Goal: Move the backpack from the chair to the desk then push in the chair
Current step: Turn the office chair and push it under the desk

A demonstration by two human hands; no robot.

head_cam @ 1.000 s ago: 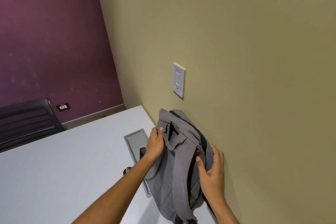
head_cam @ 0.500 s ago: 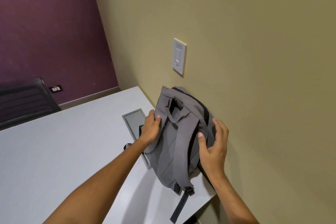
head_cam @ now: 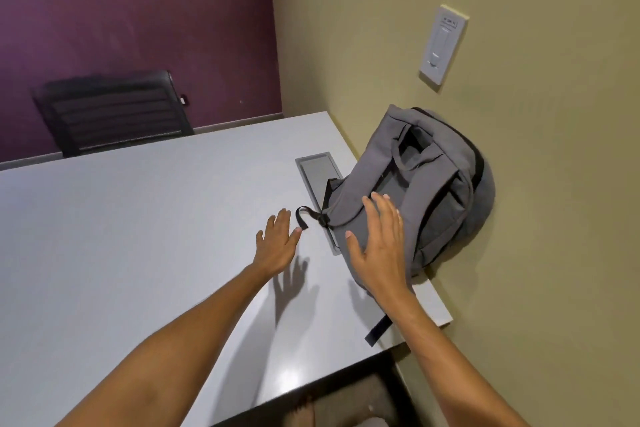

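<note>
Backpack (head_cam: 415, 191) sits right of centre on the desk (head_cam: 138, 218), leaning against the wall (head_cam: 519, 149); that step looks done. Left hand (head_cam: 277, 239) and right hand (head_cam: 381, 250) are spread open, empty. Pushing in the chair remains; it isn't visible.

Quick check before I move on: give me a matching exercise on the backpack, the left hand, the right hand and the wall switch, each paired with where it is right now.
1 backpack
2 left hand
3 right hand
4 wall switch

A open, above bare desk
B on the beige wall
C on desk, leaning against wall
D open, in front of the bag's lower part

Pairs: 1-C, 2-A, 3-D, 4-B
</note>
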